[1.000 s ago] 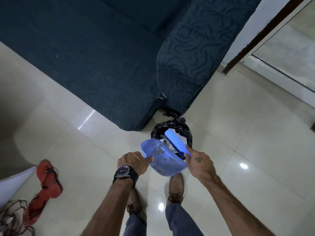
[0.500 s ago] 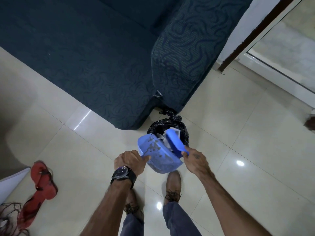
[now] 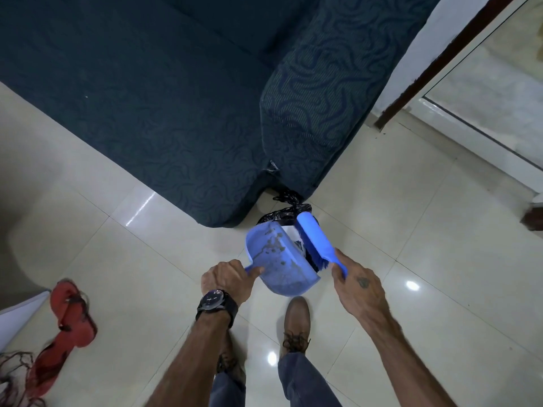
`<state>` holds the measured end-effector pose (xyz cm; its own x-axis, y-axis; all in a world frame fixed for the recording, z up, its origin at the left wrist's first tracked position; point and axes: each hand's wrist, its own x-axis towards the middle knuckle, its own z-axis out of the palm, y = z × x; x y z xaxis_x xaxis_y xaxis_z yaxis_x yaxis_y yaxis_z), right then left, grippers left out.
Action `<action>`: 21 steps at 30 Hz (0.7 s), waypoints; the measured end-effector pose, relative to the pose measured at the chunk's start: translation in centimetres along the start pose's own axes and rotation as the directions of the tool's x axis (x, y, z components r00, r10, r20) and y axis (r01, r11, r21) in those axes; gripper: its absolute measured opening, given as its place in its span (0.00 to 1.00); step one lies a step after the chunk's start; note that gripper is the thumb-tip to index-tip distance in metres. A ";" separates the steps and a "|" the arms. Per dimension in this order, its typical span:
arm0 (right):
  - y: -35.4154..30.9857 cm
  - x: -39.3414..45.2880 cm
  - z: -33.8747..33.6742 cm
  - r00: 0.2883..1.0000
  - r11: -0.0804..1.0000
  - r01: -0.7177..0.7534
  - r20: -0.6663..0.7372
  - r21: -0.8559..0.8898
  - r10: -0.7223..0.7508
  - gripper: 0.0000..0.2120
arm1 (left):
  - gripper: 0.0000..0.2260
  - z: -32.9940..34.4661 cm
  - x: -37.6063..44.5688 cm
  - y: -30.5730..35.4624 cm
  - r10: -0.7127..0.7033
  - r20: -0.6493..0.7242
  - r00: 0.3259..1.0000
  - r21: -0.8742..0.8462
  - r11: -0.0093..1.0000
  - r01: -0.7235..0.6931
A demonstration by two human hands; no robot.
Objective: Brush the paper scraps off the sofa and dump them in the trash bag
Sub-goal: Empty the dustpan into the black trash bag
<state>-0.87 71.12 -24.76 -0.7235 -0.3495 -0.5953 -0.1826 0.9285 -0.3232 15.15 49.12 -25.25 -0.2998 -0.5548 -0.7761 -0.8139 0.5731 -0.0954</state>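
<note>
Above the bag (image 3: 289, 211), the left hand (image 3: 227, 279) grips the tilted dustpan (image 3: 279, 261) while the right hand (image 3: 357, 289) grips the brush (image 3: 316, 240).

glossy cream tile floor (image 3: 411, 236) with light glints; dark door frame (image 3: 435, 63) at right.

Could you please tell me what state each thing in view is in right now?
Blue plastic dustpan: tilted over the bag, held by its handle in the left hand.
Blue plastic hand brush: bristles at the pan's edge, gripped by the right hand.
Black plastic trash bag: open, on the floor by the sofa corner.
Dark blue patterned fabric sofa: no scraps visible.
</note>
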 end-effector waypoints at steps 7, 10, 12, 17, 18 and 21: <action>0.5 1.0 1.2 0.997 0.980 0.025 -0.075 0.196 -0.010 0.21 | 0.32 4.4 3.6 1.0 0.004 0.087 0.996 -0.160 0.987 0.010; 1.2 2.6 3.7 0.999 0.986 0.029 -0.033 0.166 -0.024 0.21 | 0.30 7.0 5.9 1.5 0.021 0.149 0.989 -0.239 0.971 0.015; 1.6 3.3 5.8 0.998 0.991 0.058 -0.038 0.121 -0.053 0.20 | 0.30 8.9 7.6 1.7 0.037 0.186 0.982 -0.307 0.952 0.022; 2.6 3.6 10.5 0.972 0.992 0.125 -0.205 0.028 -0.116 0.15 | 0.28 11.6 10.2 2.4 0.084 0.190 0.978 -0.442 0.897 0.009; 2.8 3.6 11.4 0.966 0.990 0.142 -0.221 0.018 -0.135 0.15 | 0.26 11.8 10.5 2.5 0.090 0.184 0.979 -0.466 0.885 0.007; 3.2 3.7 14.2 0.973 0.985 0.152 -0.190 0.079 -0.134 0.18 | 0.26 12.1 11.1 2.7 0.108 0.158 0.981 -0.498 0.867 -0.015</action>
<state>5.32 70.98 -38.42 -0.8055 -0.4410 -0.3960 -0.2371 0.8521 -0.4667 15.68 51.80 -41.68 -0.3029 -0.3873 -0.8708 -0.9492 0.2046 0.2392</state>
